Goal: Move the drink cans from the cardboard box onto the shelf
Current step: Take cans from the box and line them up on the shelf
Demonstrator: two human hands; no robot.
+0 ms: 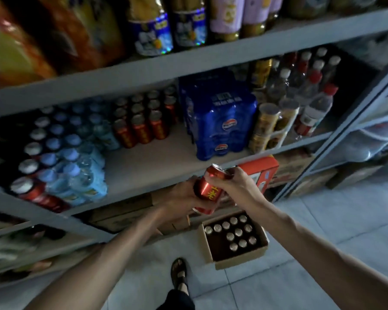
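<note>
Your right hand has its fingers curled over the top end of a red can. Your left hand grips the same can from the other side, lower on its body. The can is tilted, and it hangs in the air just in front of the edge of the shelf. Under your left hand a second red rim shows; I cannot tell if this is another can. The shelf has a bare patch behind your hands, in front of a row of red cans and beside a blue wrapped pack. The cardboard box stands open on the tiled floor below your hands, and more cans stand upright inside it. Your sandalled foot is near the box.
</note>
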